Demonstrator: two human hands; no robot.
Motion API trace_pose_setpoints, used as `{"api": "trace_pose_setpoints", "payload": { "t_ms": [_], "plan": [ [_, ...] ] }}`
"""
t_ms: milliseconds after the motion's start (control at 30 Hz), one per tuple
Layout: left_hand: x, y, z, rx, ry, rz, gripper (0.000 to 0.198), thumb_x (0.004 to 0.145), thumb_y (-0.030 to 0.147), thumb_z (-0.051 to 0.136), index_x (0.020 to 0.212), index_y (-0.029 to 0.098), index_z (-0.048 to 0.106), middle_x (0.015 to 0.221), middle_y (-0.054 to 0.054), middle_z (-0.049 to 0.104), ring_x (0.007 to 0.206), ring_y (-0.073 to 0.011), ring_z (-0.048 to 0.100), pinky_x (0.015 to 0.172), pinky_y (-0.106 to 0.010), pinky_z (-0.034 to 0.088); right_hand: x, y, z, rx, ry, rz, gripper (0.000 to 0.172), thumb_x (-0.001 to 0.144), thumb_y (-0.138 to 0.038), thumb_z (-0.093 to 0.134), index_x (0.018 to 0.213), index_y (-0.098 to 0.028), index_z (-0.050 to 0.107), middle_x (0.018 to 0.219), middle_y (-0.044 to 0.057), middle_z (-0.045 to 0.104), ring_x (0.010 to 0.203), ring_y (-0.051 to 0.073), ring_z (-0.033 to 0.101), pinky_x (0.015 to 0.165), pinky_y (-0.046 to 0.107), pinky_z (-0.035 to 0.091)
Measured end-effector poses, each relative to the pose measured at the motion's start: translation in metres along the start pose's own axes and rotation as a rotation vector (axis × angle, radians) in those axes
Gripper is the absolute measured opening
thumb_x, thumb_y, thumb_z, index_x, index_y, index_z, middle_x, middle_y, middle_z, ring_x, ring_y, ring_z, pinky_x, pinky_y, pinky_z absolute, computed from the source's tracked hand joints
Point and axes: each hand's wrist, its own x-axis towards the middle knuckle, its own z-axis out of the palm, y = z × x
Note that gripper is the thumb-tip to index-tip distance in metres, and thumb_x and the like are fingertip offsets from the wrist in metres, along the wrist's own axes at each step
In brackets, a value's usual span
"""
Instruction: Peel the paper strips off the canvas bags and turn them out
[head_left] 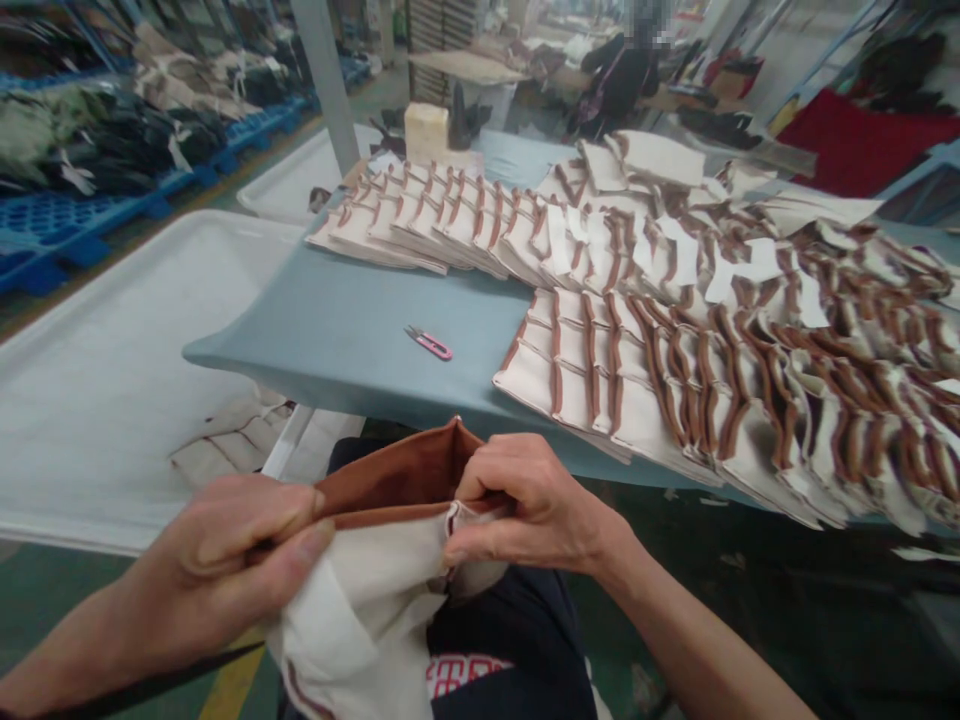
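Note:
Over my lap I hold a cream fabric piece [390, 560] with a brown inner side, which looks like a sewn pouch or bag. My left hand [240, 545] pinches its upper edge at the left, thumb in front and fingers behind. At the right, my right hand [525, 500] grips the same edge by a seam, its fingertips tucked over the brown side. The brown lining [397, 468] gapes between the two hands and rises to a corner. Beyond it on the blue-covered table [322, 320] lies a pair of pink thread snips [430, 343].
Rows of similar cream pieces with brown edges [585, 370] cover the table's right and back. A white bin [112, 400] at the left contains a few cream pieces [232, 440]. Blue pallets [150, 190] bear fabric piles. Another person [619, 75] is in the background.

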Motion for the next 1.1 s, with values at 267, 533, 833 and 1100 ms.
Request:
{"api": "trace_pose_setpoints", "payload": {
  "t_ms": [267,533,833,1100],
  "plan": [
    [0.020,-0.034,-0.015,-0.324,0.113,-0.168,0.069,0.116,0.072,0.034,0.132,0.019,0.075,0.123,-0.009,0.086,0.116,-0.0261,0.078,0.102,-0.032,0.059,0.018,-0.028,-0.033,0.026,-0.020,0.013,0.055,0.107,-0.065,0.070,0.075,-0.021,0.063,0.061,-0.005,0.059,0.053,0.010,0.046,0.056,0.025,0.033],
    [0.056,-0.012,-0.010,-0.257,-0.122,0.022,0.047,0.096,0.046,0.079,0.139,0.026,0.076,0.140,-0.007,0.082,0.130,-0.0290,0.076,0.113,-0.034,0.058,0.031,-0.024,-0.029,-0.021,-0.045,-0.046,0.051,0.108,-0.056,0.074,0.074,-0.021,0.059,0.062,-0.006,0.058,0.055,0.009,0.046,0.056,0.024,0.031],
    [0.095,0.037,-0.005,-0.375,-0.221,0.179,0.016,0.083,0.016,0.060,0.093,0.020,0.073,0.089,0.003,0.076,0.078,-0.0127,0.068,0.073,-0.019,0.051,0.049,-0.036,-0.066,-0.186,-0.123,-0.029,0.051,0.108,-0.058,0.072,0.075,-0.019,0.064,0.066,-0.004,0.062,0.058,0.010,0.050,0.058,0.025,0.030],
    [0.102,0.032,0.000,-0.322,-0.394,0.120,0.014,0.086,0.017,0.061,0.087,0.018,0.075,0.072,0.006,0.067,0.065,-0.0098,0.058,0.060,-0.020,0.040,0.042,-0.029,-0.055,-0.187,-0.121,-0.022,0.054,0.108,-0.063,0.068,0.076,-0.019,0.067,0.067,-0.001,0.066,0.061,0.013,0.054,0.061,0.026,0.034]
  ]
}}
